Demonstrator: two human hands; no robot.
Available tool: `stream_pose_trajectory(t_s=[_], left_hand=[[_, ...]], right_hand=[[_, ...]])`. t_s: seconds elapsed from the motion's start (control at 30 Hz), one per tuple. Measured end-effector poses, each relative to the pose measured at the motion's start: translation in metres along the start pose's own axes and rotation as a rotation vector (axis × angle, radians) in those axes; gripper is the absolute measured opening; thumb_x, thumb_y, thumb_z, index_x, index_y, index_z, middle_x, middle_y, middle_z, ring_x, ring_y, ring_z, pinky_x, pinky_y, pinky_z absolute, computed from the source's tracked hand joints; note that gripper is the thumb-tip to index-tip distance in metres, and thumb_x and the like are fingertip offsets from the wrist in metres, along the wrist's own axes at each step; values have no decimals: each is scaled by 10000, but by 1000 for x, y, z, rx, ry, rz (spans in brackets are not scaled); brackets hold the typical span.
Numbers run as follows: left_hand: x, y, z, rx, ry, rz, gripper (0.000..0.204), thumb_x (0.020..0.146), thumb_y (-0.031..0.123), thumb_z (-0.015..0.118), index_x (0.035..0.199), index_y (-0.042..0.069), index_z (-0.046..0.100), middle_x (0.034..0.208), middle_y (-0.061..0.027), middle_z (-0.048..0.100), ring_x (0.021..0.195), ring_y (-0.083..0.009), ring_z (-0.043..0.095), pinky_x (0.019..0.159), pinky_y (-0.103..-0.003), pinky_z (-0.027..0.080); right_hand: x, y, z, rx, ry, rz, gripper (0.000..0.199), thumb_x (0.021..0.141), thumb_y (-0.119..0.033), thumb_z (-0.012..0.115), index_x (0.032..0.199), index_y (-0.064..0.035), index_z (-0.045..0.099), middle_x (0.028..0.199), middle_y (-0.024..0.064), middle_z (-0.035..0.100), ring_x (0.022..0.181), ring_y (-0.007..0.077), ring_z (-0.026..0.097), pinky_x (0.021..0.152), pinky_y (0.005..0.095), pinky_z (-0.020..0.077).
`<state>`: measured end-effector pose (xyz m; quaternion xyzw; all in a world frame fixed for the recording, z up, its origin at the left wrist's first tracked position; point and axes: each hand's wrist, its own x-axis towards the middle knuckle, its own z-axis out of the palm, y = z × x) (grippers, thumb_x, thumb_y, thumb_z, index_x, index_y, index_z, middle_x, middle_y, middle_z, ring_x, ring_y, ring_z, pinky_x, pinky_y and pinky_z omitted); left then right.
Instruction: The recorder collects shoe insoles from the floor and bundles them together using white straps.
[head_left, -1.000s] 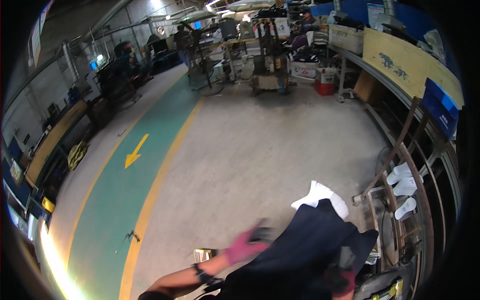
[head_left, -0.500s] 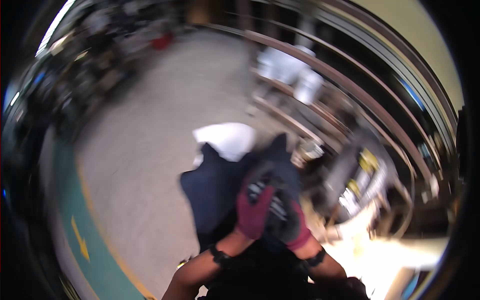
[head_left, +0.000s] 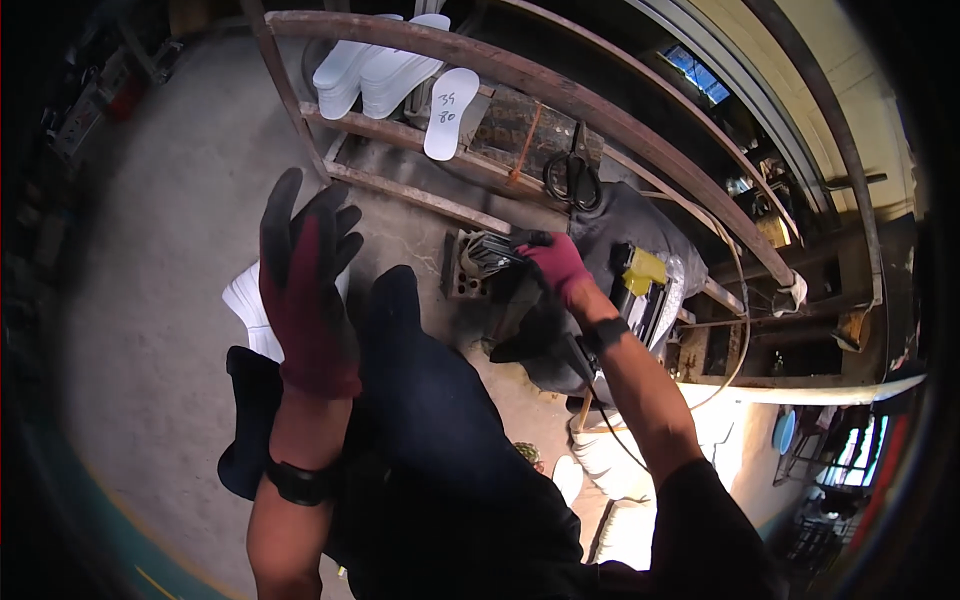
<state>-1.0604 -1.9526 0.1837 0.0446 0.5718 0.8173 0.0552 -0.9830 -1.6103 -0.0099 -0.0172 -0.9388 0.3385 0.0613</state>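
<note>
My left hand (head_left: 308,290), in a maroon and black work glove, is raised over my lap. Its fingers are spread and nothing lies in it. Farther right, my right hand (head_left: 552,262), gloved alike, reaches to a bundle of thin dark strips (head_left: 488,252). Its fingers are closed at the bundle's near end; what they pinch, if anything, is hidden. The strips rest on a brick with holes (head_left: 466,284). Just right of that hand, a yellow and dark tool (head_left: 643,272), like a staple gun, lies on a dark-covered stand (head_left: 620,225).
White insoles (head_left: 385,75) stand stacked on a brown metal rack (head_left: 430,135), with a single marked insole (head_left: 452,112) beside them. Black scissors (head_left: 573,180) hang nearby. More white insoles (head_left: 250,310) lie behind my left hand. A thin hose (head_left: 742,345) curves past the stand.
My hands, together over my lap before, are now apart. The left has risen leftward; the right has reached out to the strips. My view has swung right toward the rack.
</note>
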Motion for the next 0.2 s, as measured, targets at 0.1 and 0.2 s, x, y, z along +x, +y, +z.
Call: stream_pose_trajectory(t_s=[0.1, 0.2], left_hand=[[31, -25, -27, 71, 69, -125, 474, 995, 221, 537, 1437, 85, 433, 1230, -106, 628, 1053, -201, 624, 906, -322, 483], [35, -25, -38, -111, 110, -463, 514, 973, 291, 588, 1441, 129, 451, 1245, -92, 633, 1058, -221, 627, 945, -344, 471]], right_hand=[[62, 29, 48, -134, -272, 367, 275, 854, -269, 615, 966, -46, 729, 938, 149, 717, 887, 353, 678, 778, 415, 525], [97, 24, 82, -387, -476, 615, 380, 814, -370, 663, 1018, -57, 731, 1037, 231, 685, 1014, 406, 644, 870, 458, 512]])
